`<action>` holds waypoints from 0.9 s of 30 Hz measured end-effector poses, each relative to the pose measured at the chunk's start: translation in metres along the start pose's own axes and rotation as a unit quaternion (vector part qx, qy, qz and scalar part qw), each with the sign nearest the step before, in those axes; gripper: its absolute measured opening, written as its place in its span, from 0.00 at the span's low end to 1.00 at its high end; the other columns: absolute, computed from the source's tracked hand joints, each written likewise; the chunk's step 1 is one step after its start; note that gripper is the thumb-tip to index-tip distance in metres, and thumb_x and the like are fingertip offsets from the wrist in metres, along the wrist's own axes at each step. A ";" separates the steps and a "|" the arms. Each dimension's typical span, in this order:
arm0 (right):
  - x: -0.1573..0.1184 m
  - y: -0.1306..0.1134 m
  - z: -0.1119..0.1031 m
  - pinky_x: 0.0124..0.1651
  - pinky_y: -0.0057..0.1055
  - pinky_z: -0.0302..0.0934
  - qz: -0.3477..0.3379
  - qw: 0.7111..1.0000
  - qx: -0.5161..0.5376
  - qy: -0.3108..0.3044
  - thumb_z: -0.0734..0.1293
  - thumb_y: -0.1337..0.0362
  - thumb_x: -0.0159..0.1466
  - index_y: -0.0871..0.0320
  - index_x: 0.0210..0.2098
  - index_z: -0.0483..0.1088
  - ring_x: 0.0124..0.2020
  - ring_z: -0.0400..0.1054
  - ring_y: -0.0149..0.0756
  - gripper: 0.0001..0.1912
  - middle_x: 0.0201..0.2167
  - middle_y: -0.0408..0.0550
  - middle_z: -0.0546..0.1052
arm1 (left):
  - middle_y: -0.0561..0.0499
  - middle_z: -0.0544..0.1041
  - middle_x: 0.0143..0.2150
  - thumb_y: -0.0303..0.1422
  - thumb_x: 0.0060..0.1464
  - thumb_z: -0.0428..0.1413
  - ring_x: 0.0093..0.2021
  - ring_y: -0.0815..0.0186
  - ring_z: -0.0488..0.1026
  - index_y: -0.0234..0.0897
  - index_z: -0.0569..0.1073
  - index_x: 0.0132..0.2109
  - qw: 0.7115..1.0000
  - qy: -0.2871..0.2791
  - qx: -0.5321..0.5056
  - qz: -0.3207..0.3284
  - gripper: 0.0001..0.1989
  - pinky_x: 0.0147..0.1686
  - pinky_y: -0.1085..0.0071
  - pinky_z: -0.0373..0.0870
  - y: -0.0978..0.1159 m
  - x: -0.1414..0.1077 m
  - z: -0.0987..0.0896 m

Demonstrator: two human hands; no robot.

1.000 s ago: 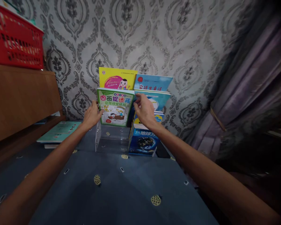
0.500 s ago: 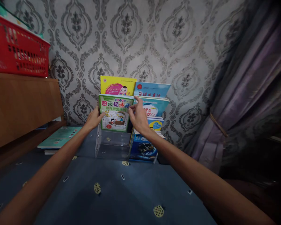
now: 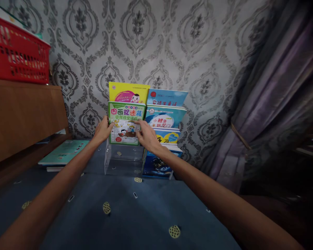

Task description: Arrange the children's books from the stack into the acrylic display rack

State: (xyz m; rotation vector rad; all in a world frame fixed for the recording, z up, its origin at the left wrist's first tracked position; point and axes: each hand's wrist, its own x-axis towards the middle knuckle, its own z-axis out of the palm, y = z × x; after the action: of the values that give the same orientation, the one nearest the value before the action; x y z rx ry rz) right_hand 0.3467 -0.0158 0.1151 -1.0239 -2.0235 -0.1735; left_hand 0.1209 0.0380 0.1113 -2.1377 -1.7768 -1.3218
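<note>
A green picture book (image 3: 126,121) with a cartoon cover stands upright in the left column of a clear acrylic book rack (image 3: 123,163). My left hand (image 3: 103,130) grips its left edge, thumb on the front cover and fingers round the side. On the right part of the cover rest the fingers of my right hand (image 3: 147,135), spread apart and not closed round it. Behind the green book rises a yellow book (image 3: 129,88). The right column holds a blue book (image 3: 169,97), a teal book (image 3: 165,116), a yellow-and-blue book (image 3: 169,136) and a dark blue book (image 3: 158,165).
The rack stands on a dark blue patterned cloth (image 3: 135,215) against a papered wall. At left, teal books (image 3: 64,152) lie stacked beside a wooden cabinet (image 3: 26,114) with a red basket (image 3: 21,52) on top. A tied curtain (image 3: 250,111) hangs at right.
My right hand has moved down and left from the book's upper right edge onto its front cover. The left hand keeps its hold. The view has shifted slightly.
</note>
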 end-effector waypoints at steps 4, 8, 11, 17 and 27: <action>-0.002 0.003 0.004 0.51 0.49 0.67 -0.001 1.000 0.002 0.001 0.58 0.71 0.63 0.60 0.55 0.66 0.44 0.73 0.47 0.21 0.58 0.62 0.70 | 0.43 0.77 0.43 0.37 0.61 0.48 0.45 0.53 0.75 0.39 0.65 0.44 1.000 -0.001 0.011 0.006 0.08 0.45 0.61 0.69 0.001 -0.004 0.001; -0.004 0.010 0.006 0.55 0.49 0.67 -0.009 1.000 0.014 0.010 0.58 0.70 0.64 0.59 0.55 0.67 0.51 0.72 0.49 0.20 0.61 0.63 0.67 | 0.41 0.77 0.43 0.37 0.63 0.46 0.47 0.51 0.75 0.39 0.65 0.44 1.000 -0.001 0.024 0.011 0.08 0.47 0.60 0.69 0.001 -0.007 0.005; -0.005 0.015 0.007 0.57 0.50 0.66 -0.022 0.999 0.021 0.018 0.59 0.70 0.64 0.57 0.54 0.67 0.57 0.69 0.50 0.20 0.62 0.61 0.68 | 0.41 0.77 0.42 0.36 0.63 0.46 0.45 0.51 0.76 0.39 0.65 0.45 0.999 -0.002 0.033 0.006 0.08 0.46 0.59 0.70 0.001 -0.007 0.007; -0.005 0.020 0.007 0.55 0.49 0.67 -0.031 0.999 0.033 0.016 0.59 0.69 0.65 0.58 0.54 0.67 0.62 0.64 0.51 0.18 0.62 0.62 0.66 | 0.41 0.77 0.43 0.35 0.63 0.47 0.47 0.51 0.76 0.38 0.65 0.45 0.999 -0.005 0.035 0.000 0.07 0.48 0.59 0.70 0.000 -0.005 0.010; -0.007 0.023 0.008 0.56 0.50 0.68 -0.043 0.997 0.050 0.029 0.58 0.70 0.64 0.57 0.53 0.67 0.63 0.63 0.50 0.18 0.61 0.62 0.67 | 0.35 0.73 0.50 0.31 0.60 0.49 0.55 0.48 0.71 0.35 0.65 0.47 0.999 0.002 0.030 0.016 0.09 0.55 0.54 0.67 0.001 -0.007 0.018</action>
State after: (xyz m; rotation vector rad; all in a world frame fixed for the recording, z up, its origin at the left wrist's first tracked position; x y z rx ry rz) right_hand 0.3606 -0.0017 0.0998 -0.8609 -2.0034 -0.1432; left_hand 0.1324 0.0424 0.0962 -2.1209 -1.7500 -1.2487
